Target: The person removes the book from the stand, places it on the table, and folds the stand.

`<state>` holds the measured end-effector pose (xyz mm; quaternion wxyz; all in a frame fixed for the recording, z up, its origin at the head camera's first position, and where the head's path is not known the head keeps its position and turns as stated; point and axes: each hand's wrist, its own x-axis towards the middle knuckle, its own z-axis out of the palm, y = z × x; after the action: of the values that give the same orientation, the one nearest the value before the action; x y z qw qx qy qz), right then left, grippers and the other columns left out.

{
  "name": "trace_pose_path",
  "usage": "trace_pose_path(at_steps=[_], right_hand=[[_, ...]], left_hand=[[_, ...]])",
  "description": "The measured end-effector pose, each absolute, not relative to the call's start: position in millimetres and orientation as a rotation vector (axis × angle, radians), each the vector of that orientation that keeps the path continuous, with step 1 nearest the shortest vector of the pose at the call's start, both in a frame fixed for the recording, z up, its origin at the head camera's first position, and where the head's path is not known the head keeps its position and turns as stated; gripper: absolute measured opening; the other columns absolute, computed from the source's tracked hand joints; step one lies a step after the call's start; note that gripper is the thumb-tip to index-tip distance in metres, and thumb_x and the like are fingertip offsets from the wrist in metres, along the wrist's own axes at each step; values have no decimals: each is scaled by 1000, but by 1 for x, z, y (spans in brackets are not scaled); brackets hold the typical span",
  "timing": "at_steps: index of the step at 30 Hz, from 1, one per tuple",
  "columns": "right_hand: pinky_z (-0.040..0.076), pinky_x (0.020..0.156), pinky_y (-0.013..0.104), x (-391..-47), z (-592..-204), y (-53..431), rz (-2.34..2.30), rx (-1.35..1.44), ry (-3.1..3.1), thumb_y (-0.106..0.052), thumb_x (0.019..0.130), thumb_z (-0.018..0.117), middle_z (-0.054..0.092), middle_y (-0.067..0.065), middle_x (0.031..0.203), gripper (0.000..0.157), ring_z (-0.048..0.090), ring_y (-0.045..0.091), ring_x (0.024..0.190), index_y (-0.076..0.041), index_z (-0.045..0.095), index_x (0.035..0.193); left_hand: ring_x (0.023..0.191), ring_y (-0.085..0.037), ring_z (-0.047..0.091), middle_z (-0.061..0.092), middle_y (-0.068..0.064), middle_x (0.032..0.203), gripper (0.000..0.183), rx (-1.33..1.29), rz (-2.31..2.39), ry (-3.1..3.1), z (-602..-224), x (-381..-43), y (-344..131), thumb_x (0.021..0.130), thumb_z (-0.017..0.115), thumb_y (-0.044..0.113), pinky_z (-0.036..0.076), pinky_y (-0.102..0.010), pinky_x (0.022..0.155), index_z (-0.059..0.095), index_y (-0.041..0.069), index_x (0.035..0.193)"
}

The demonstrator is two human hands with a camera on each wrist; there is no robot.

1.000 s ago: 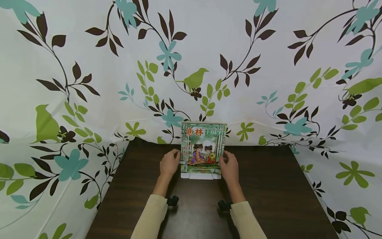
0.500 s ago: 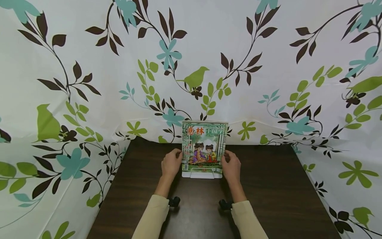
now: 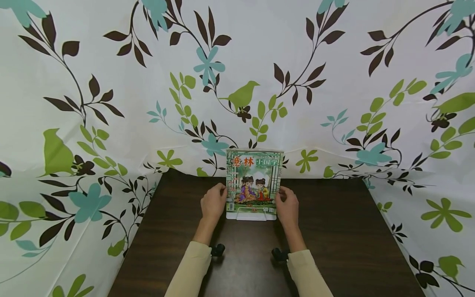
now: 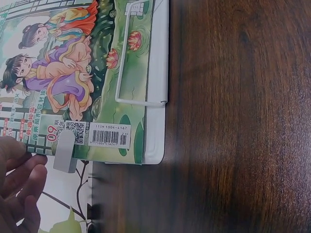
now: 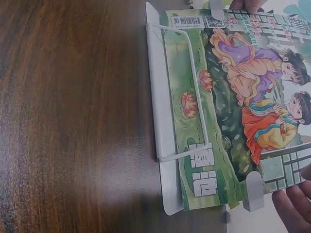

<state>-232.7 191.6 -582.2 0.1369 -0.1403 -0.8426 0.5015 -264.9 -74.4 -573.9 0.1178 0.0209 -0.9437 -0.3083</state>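
Observation:
A magazine [image 3: 254,177] with a green illustrated cover stands leaning back on a white book stand [image 3: 245,216], facing me. The stand's wire holder [image 4: 122,63] crosses the lower cover, and a small side clip [image 5: 253,187] catches each edge. At the magazine's left edge, my left hand [image 3: 213,203] pinches it, with the thumb at the cover's border and the other fingers curled beside and behind it. My right hand [image 3: 288,207] grips the opposite edge at about the same height. The back of the stand is hidden behind the magazine.
The stand rests on a dark wooden table [image 3: 334,231]. Close behind the table hangs a white cloth [image 3: 293,132] printed with leaves, birds and flowers, which also runs along both sides. A black wrist mount [image 3: 218,250] sits at each sleeve cuff.

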Motion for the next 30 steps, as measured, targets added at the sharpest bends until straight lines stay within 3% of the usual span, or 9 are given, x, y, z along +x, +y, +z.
trace_pose_path(at_steps=[7, 13, 22, 30], right_hand=[[54, 86, 46, -235, -584, 196, 1491, -411, -2411, -22, 108, 63, 71, 17, 128, 33, 68, 33, 115, -5, 68, 136], [51, 81, 37, -241, -587, 203, 1519, -405, -2417, -20, 108, 63, 72, 17, 125, 27, 68, 32, 109, -7, 71, 130], [50, 79, 37, -240, -582, 205, 1506, -403, -2426, -22, 107, 65, 74, 15, 121, 24, 68, 31, 104, -10, 73, 126], [48, 79, 39, -239, -582, 204, 1481, -413, -2434, -23, 108, 64, 74, 15, 121, 23, 68, 31, 105, -12, 73, 126]], left_hand=[[67, -19, 70, 82, 1, 99, 15, 106, -1012, -2755, -571, -263, -73, 105, 72, 32, 49, -40, 57, 77, 20, 110], [69, -18, 70, 82, 1, 102, 14, 103, -1031, -2754, -571, -263, -72, 105, 72, 31, 50, -40, 58, 76, 19, 111], [65, -12, 64, 81, 2, 103, 15, 74, -1071, -2755, -573, -263, -74, 108, 68, 32, 47, -36, 58, 75, 20, 114], [68, -13, 66, 80, 3, 100, 14, 62, -1066, -2738, -572, -264, -75, 108, 68, 32, 51, -41, 62, 76, 21, 113]])
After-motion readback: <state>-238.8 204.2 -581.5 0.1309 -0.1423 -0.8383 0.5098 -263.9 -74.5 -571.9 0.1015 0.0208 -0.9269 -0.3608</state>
